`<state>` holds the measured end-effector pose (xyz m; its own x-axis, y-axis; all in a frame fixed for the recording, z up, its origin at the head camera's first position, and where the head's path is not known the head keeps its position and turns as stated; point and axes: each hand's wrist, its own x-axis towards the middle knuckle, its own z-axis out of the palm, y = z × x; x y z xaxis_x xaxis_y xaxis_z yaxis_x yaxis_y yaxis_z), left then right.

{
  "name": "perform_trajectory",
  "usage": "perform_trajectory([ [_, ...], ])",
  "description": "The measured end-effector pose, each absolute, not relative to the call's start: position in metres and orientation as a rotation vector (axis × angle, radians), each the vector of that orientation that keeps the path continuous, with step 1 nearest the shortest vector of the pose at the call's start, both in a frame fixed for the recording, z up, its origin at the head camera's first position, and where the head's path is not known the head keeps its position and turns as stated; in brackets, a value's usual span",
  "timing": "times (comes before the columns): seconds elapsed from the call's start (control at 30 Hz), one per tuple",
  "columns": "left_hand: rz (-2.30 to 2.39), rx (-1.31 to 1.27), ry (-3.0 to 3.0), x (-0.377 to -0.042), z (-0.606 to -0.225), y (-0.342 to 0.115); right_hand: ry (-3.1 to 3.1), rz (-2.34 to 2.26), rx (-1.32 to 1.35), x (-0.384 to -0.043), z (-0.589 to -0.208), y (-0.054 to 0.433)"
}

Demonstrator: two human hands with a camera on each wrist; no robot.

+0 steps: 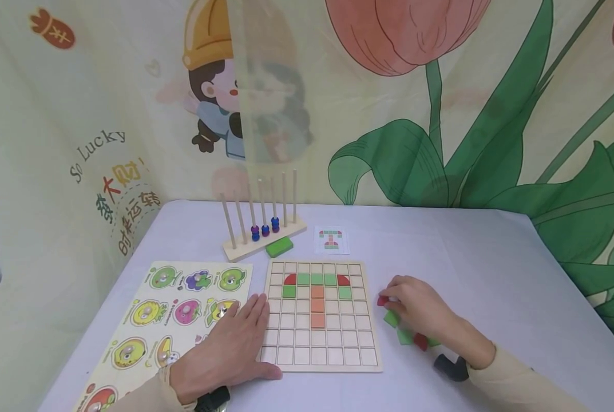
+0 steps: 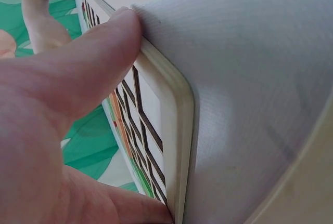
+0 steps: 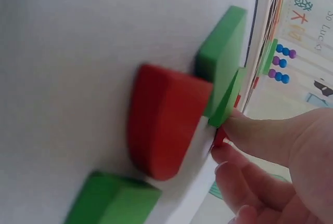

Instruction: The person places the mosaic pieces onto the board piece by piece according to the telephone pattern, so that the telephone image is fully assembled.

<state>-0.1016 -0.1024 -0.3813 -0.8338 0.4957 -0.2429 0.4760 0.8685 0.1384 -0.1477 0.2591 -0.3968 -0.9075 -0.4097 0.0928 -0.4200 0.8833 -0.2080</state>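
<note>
My left hand (image 1: 229, 349) rests at the lower left corner of a wooden grid board (image 1: 343, 356), its straight fingers along the left edge and its thumb at the near edge. On the board, red curved blocks (image 1: 343, 280), green square blocks (image 1: 303, 279) and a column of orange square blocks (image 1: 317, 306) form a pattern. Right of the board, my right hand (image 1: 420, 306) pinches a small red block (image 1: 383, 300) between thumb and finger. Below that hand lie loose green blocks (image 1: 404, 336) and another red block (image 1: 420, 341), its curved side showing in the right wrist view.
A fruit puzzle board (image 1: 147, 332) lies at the left, partly under my left forearm. Behind the grid stand a bead-and-peg counter (image 1: 234, 250), a green block (image 1: 279, 246) and a pattern card (image 1: 331, 250). A printed curtain (image 1: 296, 114) hangs behind the white table (image 1: 440, 240).
</note>
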Motion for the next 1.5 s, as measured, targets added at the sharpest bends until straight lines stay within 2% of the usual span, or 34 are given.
perform_trajectory([
  [0.3,0.079,0.734,2.768,-0.102,-0.382,-0.103,-2.901,0.302,0.697,-0.14,-0.387,0.247],
  [0.97,0.078,0.712,2.769,-0.101,-0.382,-0.102,-2.826,0.564,1.089,-0.144,-0.383,0.143],
  [1.2,0.05,0.72,2.776,-0.101,-0.382,-0.102,-2.845,0.509,1.207,-0.147,-0.39,0.13],
  [1.5,0.038,0.741,2.79,-0.101,-0.382,-0.102,-2.862,0.481,1.23,-0.148,-0.394,0.127],
])
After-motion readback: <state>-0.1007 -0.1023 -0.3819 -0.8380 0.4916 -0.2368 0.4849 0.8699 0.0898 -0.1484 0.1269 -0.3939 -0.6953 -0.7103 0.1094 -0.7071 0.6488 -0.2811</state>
